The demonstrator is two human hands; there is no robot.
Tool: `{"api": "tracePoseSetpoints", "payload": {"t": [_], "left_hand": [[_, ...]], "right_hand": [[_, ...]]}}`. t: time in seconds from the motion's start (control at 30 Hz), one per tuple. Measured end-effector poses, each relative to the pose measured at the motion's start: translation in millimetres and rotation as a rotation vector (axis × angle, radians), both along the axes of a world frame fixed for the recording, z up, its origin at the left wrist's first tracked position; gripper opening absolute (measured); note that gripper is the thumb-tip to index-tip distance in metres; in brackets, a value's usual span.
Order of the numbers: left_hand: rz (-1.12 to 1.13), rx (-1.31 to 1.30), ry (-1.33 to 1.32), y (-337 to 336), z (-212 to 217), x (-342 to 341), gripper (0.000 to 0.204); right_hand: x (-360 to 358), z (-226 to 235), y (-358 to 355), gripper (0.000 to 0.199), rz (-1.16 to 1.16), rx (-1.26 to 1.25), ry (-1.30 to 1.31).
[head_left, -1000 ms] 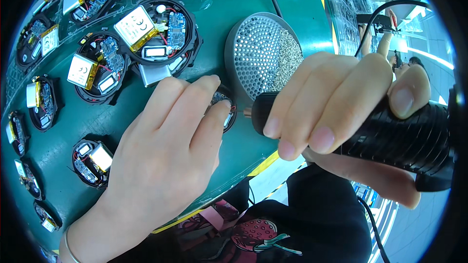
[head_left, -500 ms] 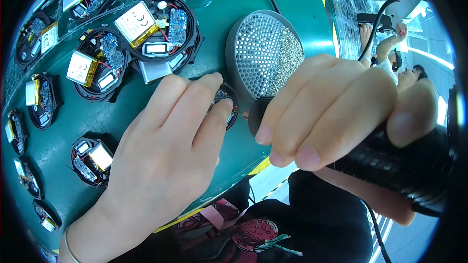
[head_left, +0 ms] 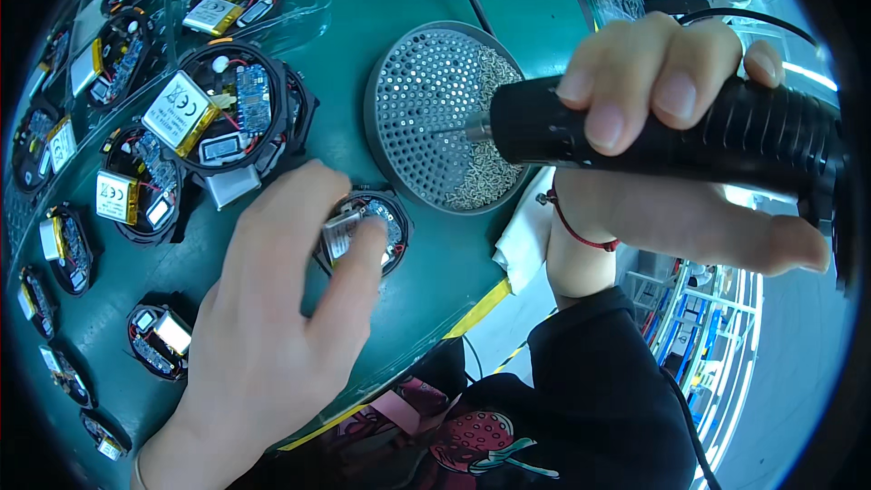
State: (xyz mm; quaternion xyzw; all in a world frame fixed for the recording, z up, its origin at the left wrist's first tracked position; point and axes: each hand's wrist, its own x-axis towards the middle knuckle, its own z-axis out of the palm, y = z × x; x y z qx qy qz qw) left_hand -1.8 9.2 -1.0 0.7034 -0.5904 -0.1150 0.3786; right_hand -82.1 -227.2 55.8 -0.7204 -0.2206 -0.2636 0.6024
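Two hands were at work over the green counter (head_left: 399, 0). The right hand (head_left: 689, 127), fingers wrapped tight around the black electric screwdriver (head_left: 671, 132), had swung the tool up from the round black device (head_left: 367, 229) at centre frame, so its bit now touched the grey screw tray (head_left: 426, 100) above, seemingly picking up a screw. The left hand (head_left: 272, 336) had stayed put, fingertips pressing that device down.

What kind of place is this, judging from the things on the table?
Probably an electronics assembly bench. Many round open devices with boards and batteries lie on a green mat. The right hand holds an electric screwdriver over a screw tray, and the left hand steadies one device.
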Motion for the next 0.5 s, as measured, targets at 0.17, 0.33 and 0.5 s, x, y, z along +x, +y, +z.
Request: {"api": "tracePoseSetpoints", "payload": {"t": [0.17,0.33,0.5], "left_hand": [[0.023,0.039,-0.037,0,1,-1,0.049],[0.006,0.040,-0.051,0,3,-1,0.042],[0.024,0.062,0.113,-3,2,-4,0.039]], "right_hand": [[5,-6,-9,0.100,0.055,-0.004,0.002],[8,-2,-11,0.100,0.096,-0.064,0.033],[8,-1,-9,0.096,0.077,-0.126,0.035]]}}
